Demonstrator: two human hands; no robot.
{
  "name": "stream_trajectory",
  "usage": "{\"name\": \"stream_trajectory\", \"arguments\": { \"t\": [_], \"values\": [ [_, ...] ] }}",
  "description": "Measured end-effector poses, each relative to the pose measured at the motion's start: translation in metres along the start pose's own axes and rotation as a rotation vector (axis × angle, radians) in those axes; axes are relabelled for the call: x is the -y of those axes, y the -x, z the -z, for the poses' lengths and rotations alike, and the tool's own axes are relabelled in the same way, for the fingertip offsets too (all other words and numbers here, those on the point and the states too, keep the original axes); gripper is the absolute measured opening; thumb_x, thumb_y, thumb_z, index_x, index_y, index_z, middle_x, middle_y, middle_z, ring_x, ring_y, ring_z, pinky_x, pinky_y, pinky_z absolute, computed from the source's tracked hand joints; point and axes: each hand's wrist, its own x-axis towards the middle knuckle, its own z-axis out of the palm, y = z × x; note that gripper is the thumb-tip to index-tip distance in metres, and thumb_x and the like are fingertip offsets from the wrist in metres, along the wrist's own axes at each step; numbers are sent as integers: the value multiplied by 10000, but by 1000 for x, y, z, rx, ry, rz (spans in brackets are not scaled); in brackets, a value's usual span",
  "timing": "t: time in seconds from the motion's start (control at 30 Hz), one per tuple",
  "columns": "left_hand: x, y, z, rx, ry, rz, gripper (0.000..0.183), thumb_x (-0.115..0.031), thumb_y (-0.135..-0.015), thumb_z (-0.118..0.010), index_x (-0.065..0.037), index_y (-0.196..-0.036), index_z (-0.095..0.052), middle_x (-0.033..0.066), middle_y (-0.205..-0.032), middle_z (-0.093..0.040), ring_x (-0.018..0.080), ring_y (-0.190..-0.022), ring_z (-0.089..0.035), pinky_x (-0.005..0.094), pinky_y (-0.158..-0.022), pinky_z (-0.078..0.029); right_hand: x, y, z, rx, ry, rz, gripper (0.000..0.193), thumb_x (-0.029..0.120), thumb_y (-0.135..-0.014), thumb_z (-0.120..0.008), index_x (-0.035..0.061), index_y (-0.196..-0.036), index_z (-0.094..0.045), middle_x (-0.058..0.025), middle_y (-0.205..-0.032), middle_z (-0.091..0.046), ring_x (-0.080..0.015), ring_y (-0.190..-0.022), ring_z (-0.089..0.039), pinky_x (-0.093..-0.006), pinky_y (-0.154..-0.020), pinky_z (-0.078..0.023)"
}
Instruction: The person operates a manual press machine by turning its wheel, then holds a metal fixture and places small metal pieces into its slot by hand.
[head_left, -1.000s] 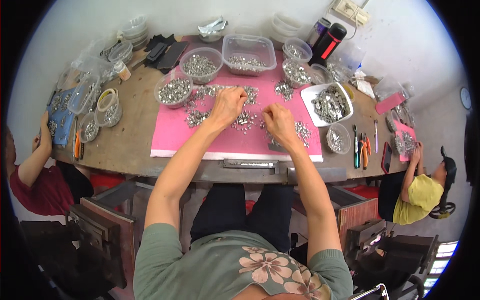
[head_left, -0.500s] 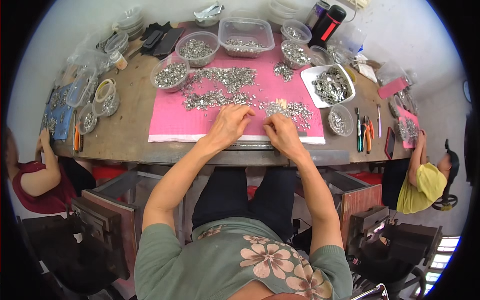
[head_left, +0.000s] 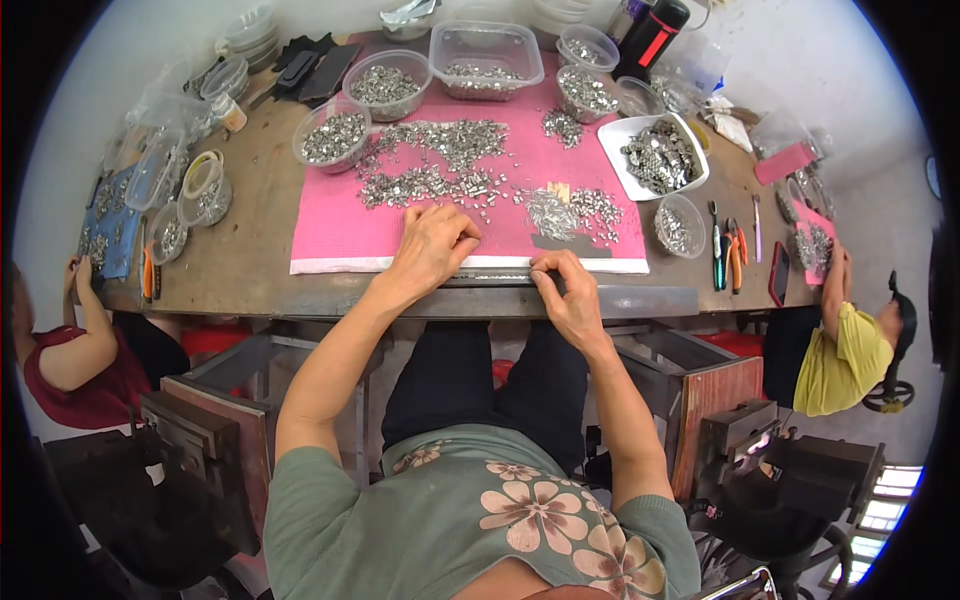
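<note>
At the table's near edge, a thin row of small metal pieces [head_left: 497, 276] runs between my two hands. My left hand [head_left: 430, 247] is at the row's left end, fingers curled down together; its fingertips are partly hidden. My right hand [head_left: 572, 298] is at the right end, thumb and forefinger pinched together; anything between them is too small to make out. Beyond the hands, a pink ribbed mat [head_left: 345, 225] bears loose silvery metal pieces [head_left: 430, 187] and, nearer my right hand, a pile of thin metal pins [head_left: 551, 216].
Tubs of metal parts [head_left: 387, 85] line the mat's far side, with a white tray [head_left: 615, 150] at right. Pliers [head_left: 737, 262] and a phone [head_left: 779, 274] lie right of the mat. Co-workers sit at both sides, a maroon sleeve [head_left: 75, 345] left and a yellow shirt [head_left: 850, 360] right.
My right hand has moved down and slightly right, away from the pins, to the row at the edge. My left hand has shifted slightly left, widening the gap. The view has shifted a little.
</note>
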Motion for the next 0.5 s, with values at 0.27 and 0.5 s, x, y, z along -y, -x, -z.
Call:
{"name": "stream_trajectory", "arguments": {
  "t": [0.27,0.5],
  "values": [
    [3,-5,-4,30,-90,15,69,-140,-882,-711,-93,-916,-672,58,-893,-651,251,-916,-623,432,-933,-360,0,3,-4,-61,204,193,112,-2,-863,-694,20,-957,-639,-101,-952,-680,-279,-898,-643,-374,-838,-465],
    [2,-1,-8,-85,-195,-114,95,-105,-862,-726,-90,-931,-662,63,-912,-635,263,-957,-608,448,-942,-377,5,-11,5,22,314,350,123,37,-836,-705,50,-949,-658,-81,-910,-635,-274,-890,-621,-397,-867,-423]
  ]
}}
